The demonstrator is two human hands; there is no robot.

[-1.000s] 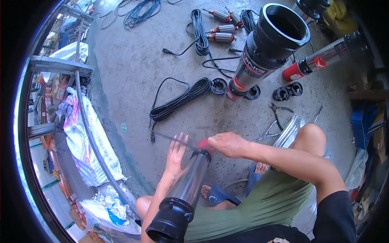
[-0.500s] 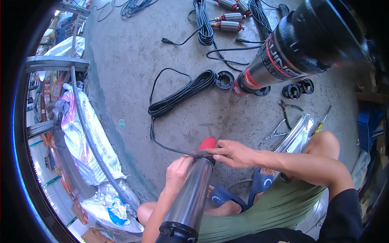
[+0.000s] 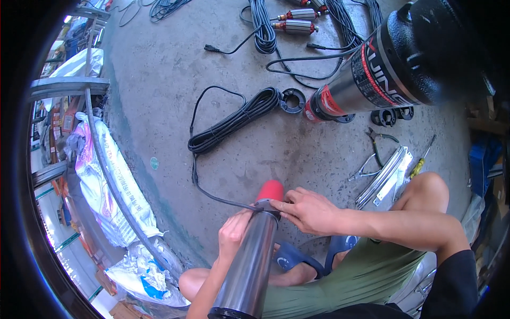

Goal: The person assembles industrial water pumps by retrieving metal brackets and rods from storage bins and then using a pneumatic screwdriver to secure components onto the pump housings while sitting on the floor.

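A shiny steel cylindrical pump (image 3: 247, 263) with a black collar and a red end cap (image 3: 271, 190) slants away from my lap, red end farthest. My left hand (image 3: 234, 232) is closed against its left side, fingers just below the collar, partly hidden by the tube. My right hand (image 3: 313, 211) reaches over from the right, its bent fingers pressed onto the collar. Whether a small part sits under those fingertips is hidden. A black cable enters the collar from the left; its bundled coil (image 3: 236, 121) lies on the floor beyond.
Another steel pump (image 3: 353, 82) with a black top looms at upper right. Black rings (image 3: 292, 101), pliers (image 3: 376, 146), metal strips (image 3: 383, 178) and a yellow-handled screwdriver (image 3: 418, 167) lie on the concrete. Armatures (image 3: 297, 27) and cables are farther off. White sacks (image 3: 111, 181) and a rack stand left.
The fingers of my right hand have bent more and shifted on the collar. The pump's near end sits lower in view. My left hand keeps its place along the tube.
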